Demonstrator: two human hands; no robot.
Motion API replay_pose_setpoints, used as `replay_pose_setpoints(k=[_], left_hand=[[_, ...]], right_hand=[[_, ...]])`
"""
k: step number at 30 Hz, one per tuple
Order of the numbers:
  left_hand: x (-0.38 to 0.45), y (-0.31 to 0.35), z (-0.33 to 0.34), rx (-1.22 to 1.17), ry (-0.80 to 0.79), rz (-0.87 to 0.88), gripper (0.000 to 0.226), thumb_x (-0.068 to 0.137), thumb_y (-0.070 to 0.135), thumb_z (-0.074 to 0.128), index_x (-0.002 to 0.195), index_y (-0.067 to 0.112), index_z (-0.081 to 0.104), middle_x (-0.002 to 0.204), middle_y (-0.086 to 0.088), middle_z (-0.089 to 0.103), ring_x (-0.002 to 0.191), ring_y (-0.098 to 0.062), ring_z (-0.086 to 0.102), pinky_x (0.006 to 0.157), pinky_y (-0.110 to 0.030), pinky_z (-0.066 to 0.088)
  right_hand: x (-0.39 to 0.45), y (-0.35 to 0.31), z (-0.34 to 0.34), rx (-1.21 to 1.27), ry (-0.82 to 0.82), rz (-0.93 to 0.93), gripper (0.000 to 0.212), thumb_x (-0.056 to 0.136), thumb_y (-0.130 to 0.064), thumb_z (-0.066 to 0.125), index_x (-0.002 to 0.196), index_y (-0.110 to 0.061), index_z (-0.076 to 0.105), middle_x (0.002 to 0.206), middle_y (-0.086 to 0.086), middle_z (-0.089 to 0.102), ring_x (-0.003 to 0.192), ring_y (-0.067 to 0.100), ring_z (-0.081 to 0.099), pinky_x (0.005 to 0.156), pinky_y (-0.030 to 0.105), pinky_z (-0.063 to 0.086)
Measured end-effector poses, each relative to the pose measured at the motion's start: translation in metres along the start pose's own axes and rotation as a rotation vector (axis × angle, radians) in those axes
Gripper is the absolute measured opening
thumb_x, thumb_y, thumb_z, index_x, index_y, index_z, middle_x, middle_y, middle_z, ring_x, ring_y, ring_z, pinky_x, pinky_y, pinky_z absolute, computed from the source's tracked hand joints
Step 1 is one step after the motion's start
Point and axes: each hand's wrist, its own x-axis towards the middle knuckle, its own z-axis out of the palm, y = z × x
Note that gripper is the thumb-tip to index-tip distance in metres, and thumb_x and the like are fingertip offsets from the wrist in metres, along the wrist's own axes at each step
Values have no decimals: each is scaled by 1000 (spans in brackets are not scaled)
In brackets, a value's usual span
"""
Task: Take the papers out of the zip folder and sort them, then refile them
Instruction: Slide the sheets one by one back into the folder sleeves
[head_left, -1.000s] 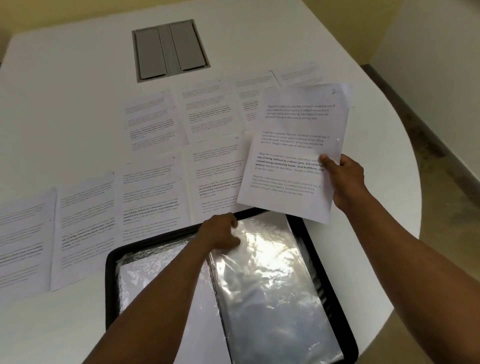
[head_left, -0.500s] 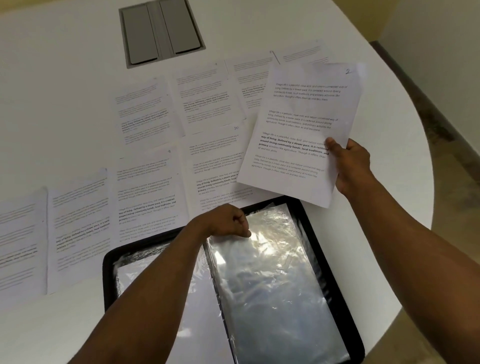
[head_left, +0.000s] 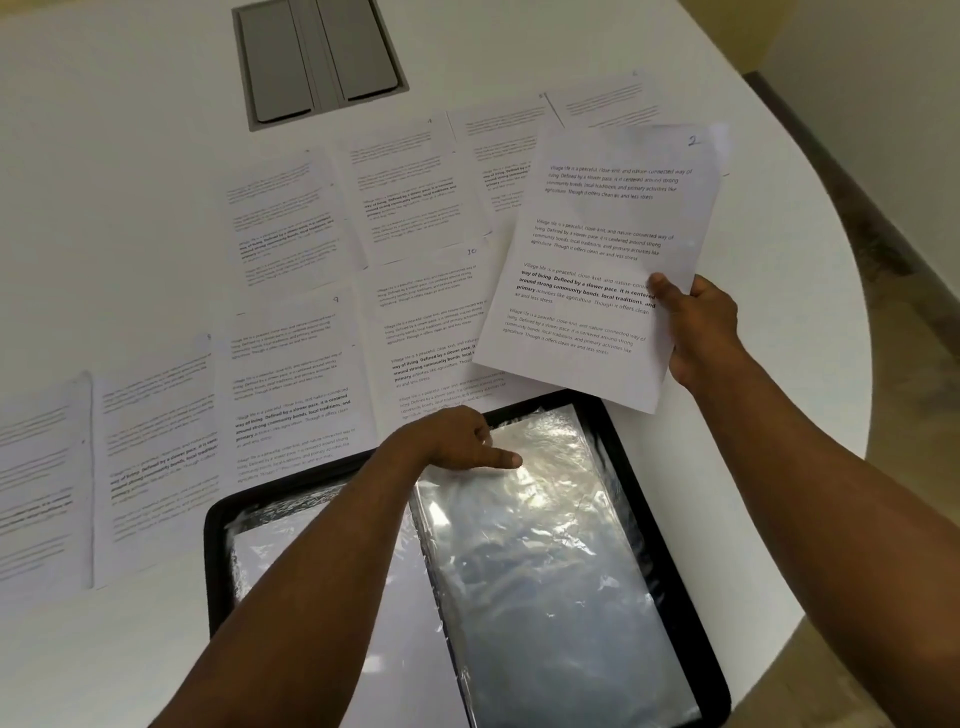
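Note:
A black zip folder (head_left: 217, 551) lies open at the table's near edge, with clear plastic sleeves (head_left: 545, 551) inside. My left hand (head_left: 452, 441) is at the top edge of the right-hand sleeve, thumb stretched flat over the plastic and fingers curled at its rim. My right hand (head_left: 701, 327) pinches the right edge of a printed sheet marked "2" (head_left: 597, 234) and holds it tilted above the table, just beyond the folder. Several more printed sheets lie spread in rows on the white table, among them sheet "10" (head_left: 431, 312) and sheet "9" (head_left: 291, 364).
A grey recessed panel (head_left: 317, 57) is set into the table at the back. The table's rounded edge (head_left: 852, 291) runs down the right side, with floor and a wall beyond it. Sheets reach the left edge of the view (head_left: 36, 483).
My left thumb has stretched out across the sleeve's top. The sheet in my right hand has stayed in about the same place, while the view has shifted a little.

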Motion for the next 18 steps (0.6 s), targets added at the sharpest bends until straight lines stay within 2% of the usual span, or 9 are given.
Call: replay_pose_setpoints(k=[2,5,9,11,13,14,16,18], left_hand=[[-3,-5,0,168,-37,-60,70,76,71,59,90,3,62,87,-6,61,77,-17,53,68,-28,38],[-7,-20,-1,208,-64,-125,67,71,68,67,93,6,63,80,1,58,74,-14,51,62,-26,36],[-12,-33,-5,60,29,-9,36,77,43,77,71,17,53,69,7,49,64,-8,44,57,-24,32],[-14,-34,-5,-62,75,47,25,76,34,80,69,19,61,69,9,57,66,-6,51,60,-22,37],[-15,-33,-3,-148,106,84,17,74,30,82,67,26,67,66,17,63,64,4,56,62,-15,40],[-16,-31,-3,-173,121,99,15,75,28,82,67,28,69,65,19,63,63,7,56,62,-12,39],[-14,-28,0,-187,159,121,8,76,24,80,82,24,75,73,18,66,69,9,56,66,-11,40],[-13,-25,3,-178,223,122,16,78,21,78,93,19,74,77,16,64,75,6,57,71,-13,43]], right_hand=[[1,1,-1,3,-1,-1,13,85,-14,73,97,-18,69,102,3,73,88,19,69,88,39,56],[2,4,-2,-4,-8,-6,17,85,-16,73,102,-16,69,103,3,73,92,21,70,90,40,56],[2,7,1,-8,-13,-2,18,85,-17,73,102,-18,70,105,3,73,97,23,70,91,42,55],[2,8,3,-9,-17,-1,18,84,-17,74,102,-19,70,105,3,73,96,23,70,92,42,55],[1,9,5,-8,-22,-5,17,84,-17,74,101,-19,71,104,2,73,96,22,70,91,42,55],[1,9,5,-7,-22,-5,17,85,-17,73,102,-18,70,104,2,73,95,22,70,91,41,55],[0,8,6,-8,-20,-12,18,85,-16,73,103,-17,70,104,1,73,95,21,70,91,40,55],[1,8,6,-13,-11,-21,18,85,-17,73,103,-17,70,104,1,72,95,20,69,91,39,55]])
